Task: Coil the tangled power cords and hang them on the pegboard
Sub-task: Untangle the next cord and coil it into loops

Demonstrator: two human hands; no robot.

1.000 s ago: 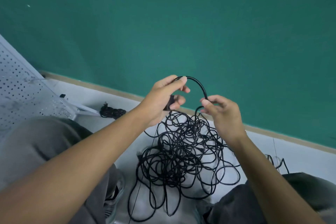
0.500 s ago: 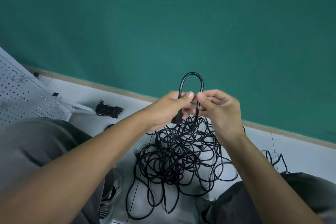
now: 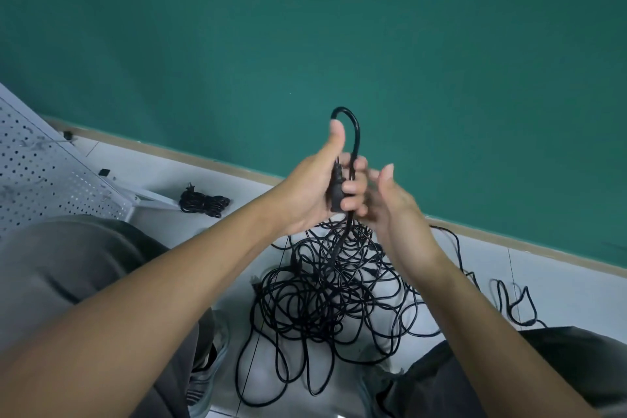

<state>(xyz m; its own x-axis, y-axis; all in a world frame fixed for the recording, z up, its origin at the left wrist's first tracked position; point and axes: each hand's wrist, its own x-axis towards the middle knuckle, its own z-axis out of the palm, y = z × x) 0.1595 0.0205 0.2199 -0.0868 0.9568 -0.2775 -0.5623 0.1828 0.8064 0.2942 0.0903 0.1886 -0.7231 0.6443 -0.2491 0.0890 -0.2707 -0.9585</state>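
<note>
The left hand's fingers [image 3: 353, 185] are wrapping tight around a plug [image 3: 334, 193] and the cord [image 3: 354, 139] folded back beside it, thumb pressing the first small loop upright. The right hand [image 3: 390, 210] is hanging open just at 3 o'clock of that grip, fingers loosely spread and holding nothing. The cord is running down from the fist into the tangle [image 3: 325, 295] lying on the floor at 6 o'clock, between the knees. This is looking like the start of coiling one cord; next, the right hand needs to draw slack from the tangle and lay another loop. A second ago both hands were pinching the bend; now only the left is holding it. A coiled cord [image 3: 203, 204] is lying at 9 o'clock near the pegboard [image 3: 44, 176].
</note>
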